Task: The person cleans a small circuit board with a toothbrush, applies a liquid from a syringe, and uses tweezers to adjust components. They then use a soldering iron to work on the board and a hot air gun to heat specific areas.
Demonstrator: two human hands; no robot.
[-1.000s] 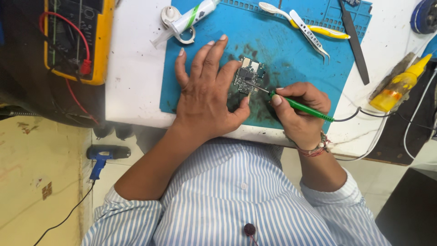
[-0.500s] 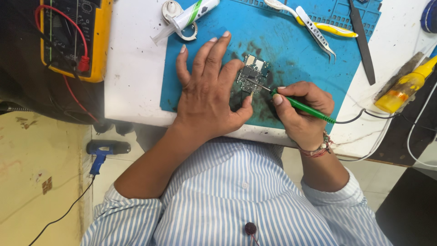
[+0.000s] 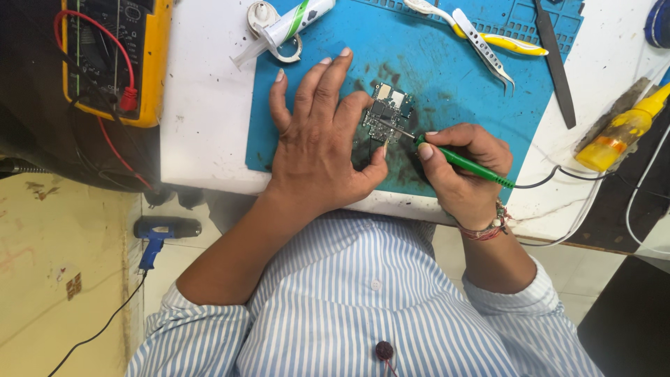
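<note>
A small dark circuit board (image 3: pixel 386 112) lies on a blue work mat (image 3: pixel 453 84). My left hand (image 3: pixel 321 139) rests flat on the mat, fingers spread, its thumb pressing the board's near edge. My right hand (image 3: pixel 460 167) grips a green soldering iron (image 3: pixel 464 162) like a pen. The iron's metal tip touches the board's middle. A dark cable runs from the iron's rear off to the right.
A yellow multimeter (image 3: pixel 112 56) with red leads sits far left. On the mat's top edge are a white syringe tube (image 3: pixel 286 26), yellow-handled tweezers (image 3: pixel 481 38) and a dark flat tool (image 3: pixel 555 63). A yellow bottle (image 3: pixel 618 136) lies right. A blue glue gun (image 3: pixel 164 234) lies on the floor.
The view shifted slightly; both hands stay on the board. The iron's tip has kept to about the same spot on the board.
</note>
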